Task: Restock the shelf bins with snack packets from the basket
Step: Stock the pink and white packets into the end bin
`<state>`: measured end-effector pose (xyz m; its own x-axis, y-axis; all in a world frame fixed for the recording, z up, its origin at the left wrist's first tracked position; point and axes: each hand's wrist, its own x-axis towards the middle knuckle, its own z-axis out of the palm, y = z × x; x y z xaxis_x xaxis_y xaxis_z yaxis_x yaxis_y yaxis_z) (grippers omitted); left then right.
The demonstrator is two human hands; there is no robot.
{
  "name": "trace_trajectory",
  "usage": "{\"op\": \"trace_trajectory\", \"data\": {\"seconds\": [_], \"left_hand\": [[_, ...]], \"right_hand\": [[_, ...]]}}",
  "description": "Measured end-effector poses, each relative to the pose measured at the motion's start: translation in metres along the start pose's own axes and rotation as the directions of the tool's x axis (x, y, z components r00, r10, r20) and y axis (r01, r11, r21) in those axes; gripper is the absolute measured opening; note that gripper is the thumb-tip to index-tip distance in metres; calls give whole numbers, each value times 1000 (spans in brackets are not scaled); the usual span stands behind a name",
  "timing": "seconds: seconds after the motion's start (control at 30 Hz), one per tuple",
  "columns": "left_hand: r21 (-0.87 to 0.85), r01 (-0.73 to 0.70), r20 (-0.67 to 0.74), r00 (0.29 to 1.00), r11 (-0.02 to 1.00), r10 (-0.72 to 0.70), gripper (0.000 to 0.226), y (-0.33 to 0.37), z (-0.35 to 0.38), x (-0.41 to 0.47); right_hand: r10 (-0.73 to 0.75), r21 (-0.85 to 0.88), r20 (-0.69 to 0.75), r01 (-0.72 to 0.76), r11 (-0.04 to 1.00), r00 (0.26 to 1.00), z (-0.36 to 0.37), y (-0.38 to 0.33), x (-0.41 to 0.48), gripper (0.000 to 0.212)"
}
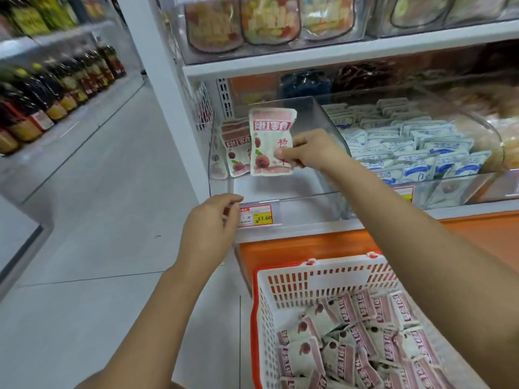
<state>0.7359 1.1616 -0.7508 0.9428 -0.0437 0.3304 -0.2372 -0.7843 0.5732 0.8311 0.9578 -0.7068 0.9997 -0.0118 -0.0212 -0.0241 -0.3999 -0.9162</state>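
Far to your left, the row of dark bottles (56, 88) on the neighbouring shelf plays no part here. Your left hand (209, 228) sits at the front left corner of the clear bin (295, 195), fingers curled against its lower edge just beside the yellow price label (259, 217). From this angle it cannot be told whether they pinch the edge or only lean on it, but the placement reads as bracing the bin so it does not slide while you load it. Inside, against the left wall, a few matching packets (237, 148) stand upright with faces forward, which sets the pattern to follow. Just to their right you hold the snack packet (268, 130) upright over the bin floor, print towards you, with your right hand (311, 150) pinching its right edge between thumb and fingers. Gripping by the edge leaves the bottom free to settle in beside the others. Further right, the next bin of blue-and-white sachets (407, 147) looks well filled and needs nothing. Lower right, below the shelf, the basket (256, 318) holds a good many spare packets (351, 332) of the same kind, so by my reckoning the restocking has barely begun.
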Motion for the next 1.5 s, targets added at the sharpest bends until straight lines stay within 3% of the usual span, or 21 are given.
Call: {"op": "trace_trajectory", "data": {"seconds": [0.17, 0.47, 0.57, 0.77, 0.9, 1.03, 1.1, 1.17, 1.23, 1.3, 1.37, 1.43, 1.5], "left_hand": [[74, -26, 23, 999, 997, 25, 27, -7, 3, 7], [156, -54, 70, 997, 986, 44, 29, -10, 7, 16], [168, -60, 89, 995, 984, 45, 29, -12, 8, 19], [147, -43, 108, 994, 988, 28, 28, -11, 9, 15], [99, -31, 78, 997, 995, 24, 30, -12, 8, 7], [8, -91, -6, 996, 996, 91, 24, -9, 8, -3], [-18, -130, -37, 991, 991, 129, 13, -7, 8, -10], [0, -147, 4, 989, 989, 147, 19, -6, 10, -18], [78, -132, 156, 981, 988, 119, 27, -6, 18, -26], [183, -129, 336, 940, 975, 61, 26, -10, 31, -36], [255, -133, 516, 856, 958, -19, 24, -16, 47, -47], [316, -173, 684, 723, 933, -98, 27, -22, 64, -61], [367, -176, 794, 571, 913, -208, 34, -26, 77, -76]], "right_hand": [[186, -177, 55, -174, 969, 981, 46, 12, 73, 23], [282, -268, 65, -255, 929, 957, 87, 27, 127, 24], [281, -314, 8, -265, 912, 960, 89, 34, 127, 36], [196, -302, -3, -188, 935, 981, 88, 32, 127, 39], [122, -231, -40, -128, 964, 992, 75, 20, 107, 24], [-17, -123, -61, 9, 992, 998, 51, 5, 56, 23], [-168, -112, -92, 157, 981, 982, 40, 4, 17, 27], [-305, -156, -90, 289, 945, 948, 32, 13, -23, 34], [-379, -210, -32, 364, 907, 925, 25, 33, -59, 35], [-405, -237, 21, 398, 886, 914, 19, 61, -90, 35], [-403, -256, 52, 402, 879, 914, 15, 94, -117, 39], [-340, -359, 112, 357, 862, 934, 16, 134, -137, 42], [-134, -555, 237, 247, 794, 962, 22, 177, -150, 36]]}}
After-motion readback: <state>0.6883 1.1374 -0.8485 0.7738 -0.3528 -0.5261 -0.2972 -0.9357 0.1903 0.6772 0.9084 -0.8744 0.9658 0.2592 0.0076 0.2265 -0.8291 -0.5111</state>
